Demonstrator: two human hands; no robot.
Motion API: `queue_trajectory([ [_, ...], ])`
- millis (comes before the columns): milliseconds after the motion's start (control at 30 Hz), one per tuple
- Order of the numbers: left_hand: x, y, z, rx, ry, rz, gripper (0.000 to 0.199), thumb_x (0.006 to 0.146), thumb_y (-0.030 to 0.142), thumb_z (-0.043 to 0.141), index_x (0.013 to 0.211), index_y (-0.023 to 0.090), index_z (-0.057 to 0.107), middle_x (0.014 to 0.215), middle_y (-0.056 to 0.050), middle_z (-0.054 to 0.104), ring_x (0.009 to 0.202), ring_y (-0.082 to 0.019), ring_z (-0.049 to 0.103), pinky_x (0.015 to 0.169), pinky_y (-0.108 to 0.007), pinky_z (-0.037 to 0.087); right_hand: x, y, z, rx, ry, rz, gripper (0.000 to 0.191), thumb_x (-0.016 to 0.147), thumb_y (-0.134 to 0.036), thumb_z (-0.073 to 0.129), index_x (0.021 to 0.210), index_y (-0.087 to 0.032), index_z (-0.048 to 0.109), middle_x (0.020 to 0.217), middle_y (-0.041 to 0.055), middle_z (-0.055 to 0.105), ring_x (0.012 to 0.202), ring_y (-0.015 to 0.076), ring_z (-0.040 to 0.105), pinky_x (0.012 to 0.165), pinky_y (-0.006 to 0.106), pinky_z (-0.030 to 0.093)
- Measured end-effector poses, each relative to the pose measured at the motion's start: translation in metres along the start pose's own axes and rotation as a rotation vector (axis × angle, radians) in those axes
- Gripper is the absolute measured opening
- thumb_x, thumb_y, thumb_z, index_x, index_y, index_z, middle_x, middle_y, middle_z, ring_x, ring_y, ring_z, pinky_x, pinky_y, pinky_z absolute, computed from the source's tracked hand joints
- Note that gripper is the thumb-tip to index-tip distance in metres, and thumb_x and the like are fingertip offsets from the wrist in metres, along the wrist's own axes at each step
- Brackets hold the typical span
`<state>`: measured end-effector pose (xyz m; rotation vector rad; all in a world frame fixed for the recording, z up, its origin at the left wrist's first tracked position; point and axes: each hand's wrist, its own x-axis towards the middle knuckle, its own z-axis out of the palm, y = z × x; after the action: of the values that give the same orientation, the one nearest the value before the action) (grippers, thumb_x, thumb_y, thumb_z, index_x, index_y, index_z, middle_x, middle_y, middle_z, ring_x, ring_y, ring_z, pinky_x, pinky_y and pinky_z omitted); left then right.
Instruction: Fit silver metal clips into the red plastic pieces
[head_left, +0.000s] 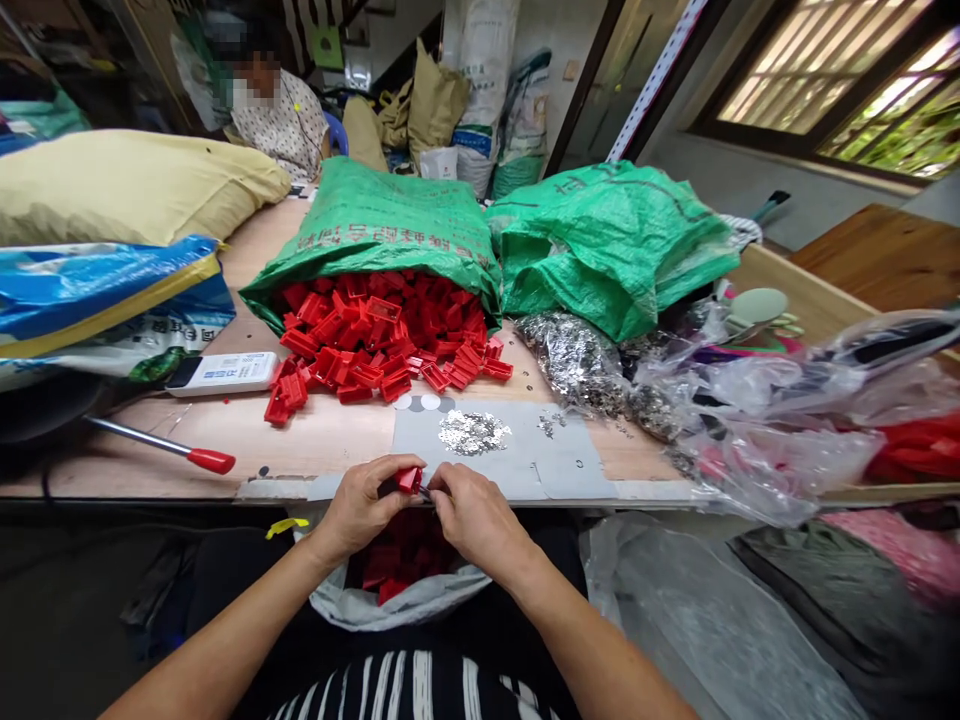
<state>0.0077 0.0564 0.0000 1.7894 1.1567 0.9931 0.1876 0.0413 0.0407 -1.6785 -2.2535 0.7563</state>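
Note:
My left hand (364, 505) pinches a small red plastic piece (409, 480) just in front of the table edge. Close against it, my right hand (472, 510) has its fingers closed on a small dark metal piece (426, 493) that touches the red one; its shape is mostly hidden. Below both hands, a whitish bag (375, 615) on the lap holds more red pieces (409, 560). Beyond the hands, a pile of small silvery metal parts (474, 433) lies on a grey sheet (525, 470). Red pieces (375, 335) spill from a green sack (397, 215) behind it.
A red-tipped lever (210, 460) and a white box (225, 373) are at the left. Another green sack (600, 245), a clear bag of metal parts (574, 360) and plastic bags (780, 400) occupy the right. A person (277, 120) sits across the table.

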Motion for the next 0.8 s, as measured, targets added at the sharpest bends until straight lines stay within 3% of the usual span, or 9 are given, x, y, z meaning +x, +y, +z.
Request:
queue_trajectory([
  [267,0.0,0.001,0.0,-0.057,0.033,-0.037,0.034,0.068,0.02,0.073,0.102,0.026,0.071,0.096,-0.004,0.075,0.09,-0.023,0.067,0.087,-0.034,0.048,0.002,0.0,0.0,0.036,0.008,-0.008,0.007,0.087,-0.014,0.053,0.088,-0.019,0.058,0.085,0.0046,0.062,0.08,0.0182,0.056,0.068,0.028,0.035],
  [600,-0.012,0.003,0.005,-0.187,0.043,-0.094,0.029,0.071,0.023,0.072,0.099,0.021,0.066,0.094,-0.003,0.069,0.086,-0.019,0.064,0.081,-0.03,0.048,-0.018,0.023,-0.013,0.412,0.11,-0.18,0.016,0.093,-0.02,0.045,0.099,-0.021,0.06,0.096,0.0036,0.063,0.086,0.0166,0.056,0.075,0.027,0.042],
  [700,-0.016,0.017,0.008,-0.373,0.082,-0.148,0.03,0.071,0.023,0.074,0.099,0.021,0.061,0.091,-0.001,0.068,0.082,-0.016,0.063,0.079,-0.028,0.048,-0.027,0.025,-0.013,0.508,0.089,-0.162,0.015,0.094,-0.02,0.042,0.102,-0.021,0.055,0.086,0.0005,0.061,0.073,0.0137,0.054,0.07,0.025,0.041],
  [800,-0.02,0.035,0.01,-0.71,0.138,-0.272,0.029,0.074,0.024,0.073,0.099,0.022,0.058,0.087,0.002,0.068,0.079,-0.013,0.064,0.077,-0.025,0.048,-0.035,0.022,-0.014,0.549,0.056,-0.184,0.015,0.095,-0.02,0.04,0.106,-0.022,0.051,0.077,-0.0022,0.058,0.07,0.0128,0.052,0.071,0.025,0.04],
])
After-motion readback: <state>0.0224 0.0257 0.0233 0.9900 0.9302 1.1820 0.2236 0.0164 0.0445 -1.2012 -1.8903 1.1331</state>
